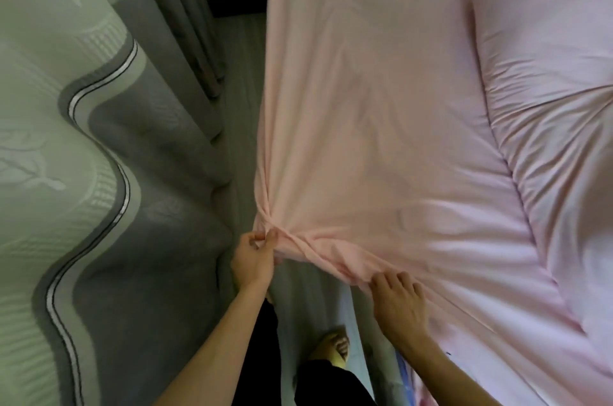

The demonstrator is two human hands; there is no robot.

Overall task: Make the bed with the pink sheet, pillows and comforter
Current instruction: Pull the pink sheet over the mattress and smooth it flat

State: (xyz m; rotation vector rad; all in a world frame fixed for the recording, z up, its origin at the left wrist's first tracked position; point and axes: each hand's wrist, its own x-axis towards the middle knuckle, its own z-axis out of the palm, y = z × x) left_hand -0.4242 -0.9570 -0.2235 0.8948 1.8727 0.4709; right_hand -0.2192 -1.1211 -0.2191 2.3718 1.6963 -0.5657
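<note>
Pink sheet (365,107): thin, smooth, spread over bed, long axis near–far, near-left corner twisted into a point. Comforter (547,107): puffy, creased, heaped right. Left hand (252,259) pinches the corner; right hand (398,303) grips near edge, fingers curled

Patterned curtain (49,140), left, pale green with grey wavy border and white stripes; pleated curtain (185,24), grey, far; wood floor (243,90), grey, beside both; skirting board (238,9), dark, far.
</note>
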